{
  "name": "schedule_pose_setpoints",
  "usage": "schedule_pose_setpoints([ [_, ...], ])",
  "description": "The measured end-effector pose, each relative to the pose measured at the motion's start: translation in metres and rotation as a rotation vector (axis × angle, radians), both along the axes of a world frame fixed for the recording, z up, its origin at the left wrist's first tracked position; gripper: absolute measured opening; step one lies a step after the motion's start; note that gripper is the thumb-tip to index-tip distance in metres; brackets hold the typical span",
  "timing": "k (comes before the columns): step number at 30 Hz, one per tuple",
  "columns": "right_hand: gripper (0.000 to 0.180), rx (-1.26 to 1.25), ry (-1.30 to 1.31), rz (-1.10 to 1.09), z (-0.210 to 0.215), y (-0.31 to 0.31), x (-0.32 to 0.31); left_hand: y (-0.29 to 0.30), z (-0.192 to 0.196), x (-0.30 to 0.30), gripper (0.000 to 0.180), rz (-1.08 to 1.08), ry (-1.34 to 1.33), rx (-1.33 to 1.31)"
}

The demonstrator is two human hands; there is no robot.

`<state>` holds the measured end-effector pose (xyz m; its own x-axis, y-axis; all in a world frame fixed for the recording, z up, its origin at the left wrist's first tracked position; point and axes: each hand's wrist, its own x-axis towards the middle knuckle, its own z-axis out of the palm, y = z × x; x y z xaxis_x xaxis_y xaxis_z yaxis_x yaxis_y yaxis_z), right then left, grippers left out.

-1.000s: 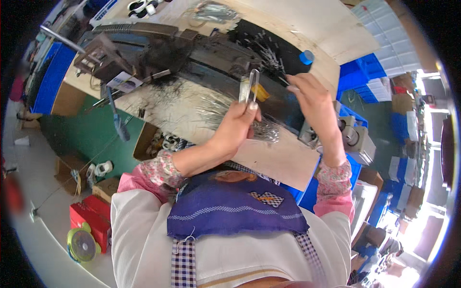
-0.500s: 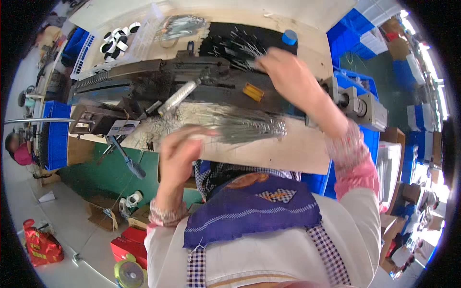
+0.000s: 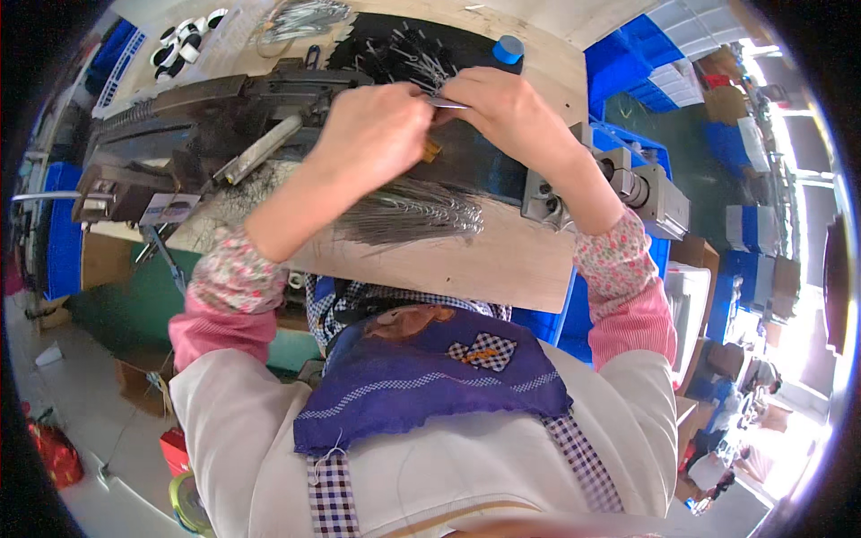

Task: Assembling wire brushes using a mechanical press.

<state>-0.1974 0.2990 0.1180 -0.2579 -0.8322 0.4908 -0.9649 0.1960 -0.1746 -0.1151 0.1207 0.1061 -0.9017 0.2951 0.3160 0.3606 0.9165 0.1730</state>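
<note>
My left hand (image 3: 381, 130) and my right hand (image 3: 502, 108) meet over the machine bed, fingers closed. A thin, shiny metal piece (image 3: 446, 103) shows between their fingertips; its exact kind is too small to tell. Right behind the hands, a black cloth (image 3: 359, 45) bears a scatter of thin metal wire pieces (image 3: 417, 58). Nearer to me, a bundle of long thin wires (image 3: 417, 215) with hooked ends lies on the wooden tabletop (image 3: 502, 260). Partly covered by my left hand is a yellow block (image 3: 433, 149) on the dark metal machine (image 3: 215, 112).
A blue cap (image 3: 508, 49) stands at the cloth's right corner. A silver cylinder (image 3: 269, 148) lies slanted on the machine's left side. Black and white rings (image 3: 184, 45) fill a clear basket at the far left. A metal machine head (image 3: 659, 193) juts out on the right.
My left hand has risen from beside the wire bundle to meet my right hand. My right hand has moved slightly left. The whole view has shifted, so the bench sits farther left and higher.
</note>
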Motion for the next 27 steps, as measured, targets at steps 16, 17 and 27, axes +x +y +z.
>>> schedule_pose_setpoints([
  [16,0.02,-0.097,-0.334,-0.051,-0.024,-0.042,-0.01,-0.046,-0.009,0.057,0.053,-0.355,-0.925,2.825],
  [17,0.02,-0.078,-0.353,-0.051,-0.021,-0.042,-0.011,-0.039,0.001,0.054,0.054,-0.437,-0.998,2.654],
  [27,0.013,-0.084,-0.062,-0.124,-0.005,-0.041,0.027,-0.024,-0.057,0.075,0.026,0.403,-0.54,1.275],
])
